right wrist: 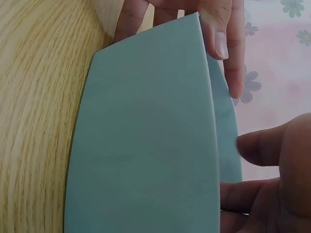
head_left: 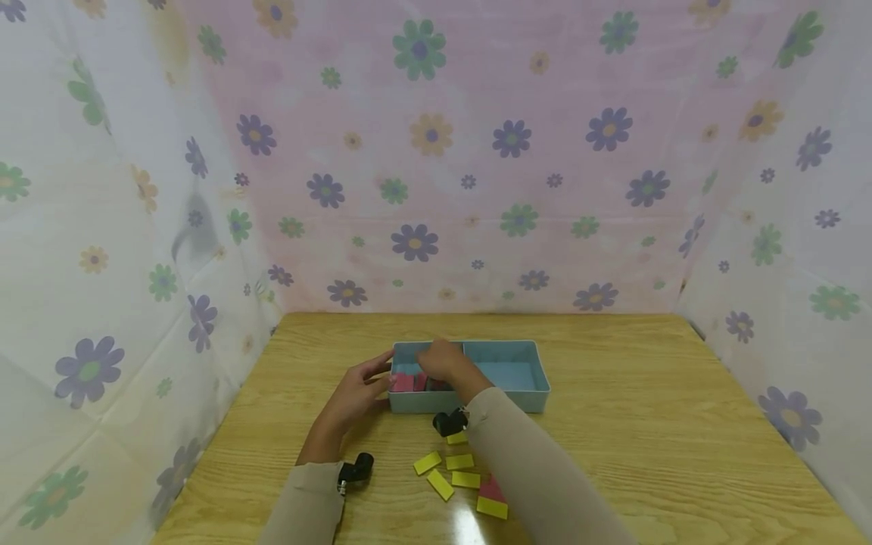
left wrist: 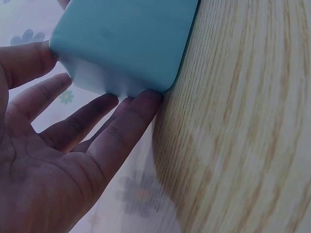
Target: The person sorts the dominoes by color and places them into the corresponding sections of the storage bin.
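A light blue box (head_left: 477, 401) with a divider stands on the table. My left hand (head_left: 349, 397) is at its left end; in the left wrist view its nearly straight fingers (left wrist: 126, 121) touch the end wall. My right hand (head_left: 443, 359) reaches down into the left compartment, over the front wall. Several pink pieces (head_left: 403, 382) lie in that compartment near the front. The right wrist view shows the right thumb (right wrist: 265, 145) above the rim, while the other fingertips are hidden behind the wall, so I cannot tell what they hold.
Several flat yellow pieces (head_left: 459, 462) lie on the wooden table (head_left: 647, 424) in front of the box. A pink piece (head_left: 490, 488) sits beside a yellow one, partly under the right sleeve (head_left: 531, 469). Flower-printed sheets (head_left: 422, 189) enclose the back and sides.
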Tool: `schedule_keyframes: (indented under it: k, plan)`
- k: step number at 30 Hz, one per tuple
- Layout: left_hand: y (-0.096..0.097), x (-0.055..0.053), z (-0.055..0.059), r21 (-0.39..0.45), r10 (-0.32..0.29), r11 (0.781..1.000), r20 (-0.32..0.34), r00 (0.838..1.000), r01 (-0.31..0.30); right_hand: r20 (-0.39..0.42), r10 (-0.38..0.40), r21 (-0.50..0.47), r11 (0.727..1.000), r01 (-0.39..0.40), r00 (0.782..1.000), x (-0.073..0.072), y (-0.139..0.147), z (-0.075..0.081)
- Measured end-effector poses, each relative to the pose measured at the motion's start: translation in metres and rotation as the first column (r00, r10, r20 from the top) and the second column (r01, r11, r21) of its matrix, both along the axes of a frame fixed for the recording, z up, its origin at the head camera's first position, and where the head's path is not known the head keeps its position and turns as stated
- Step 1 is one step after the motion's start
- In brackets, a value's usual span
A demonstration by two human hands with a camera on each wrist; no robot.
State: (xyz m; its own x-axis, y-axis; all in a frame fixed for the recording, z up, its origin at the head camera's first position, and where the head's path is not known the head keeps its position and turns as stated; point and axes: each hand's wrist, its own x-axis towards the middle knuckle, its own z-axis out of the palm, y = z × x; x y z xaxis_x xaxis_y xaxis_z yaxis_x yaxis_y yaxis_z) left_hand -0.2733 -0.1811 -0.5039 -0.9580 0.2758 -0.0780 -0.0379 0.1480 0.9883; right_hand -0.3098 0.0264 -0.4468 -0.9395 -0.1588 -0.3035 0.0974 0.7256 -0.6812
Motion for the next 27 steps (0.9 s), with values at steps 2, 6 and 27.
schedule_keyframes:
  k: [2,6,27]
  plan:
    - [0.000,0.000,-0.001,-0.003,0.000,1.000,-0.004,1.000,0.000,0.029,0.005,-0.027,1.000,-0.004,1.000,0.000,-0.001,-0.001]
    - [0.000,-0.001,-0.003,-0.006,-0.003,1.000,-0.005,1.000,0.003,0.072,0.001,-0.070,0.998,0.004,0.997,-0.002,-0.003,-0.005]
    - [-0.001,-0.001,-0.002,0.002,-0.013,1.000,0.000,1.000,0.013,0.028,-0.088,-0.129,0.987,0.091,0.996,-0.003,-0.007,-0.014]
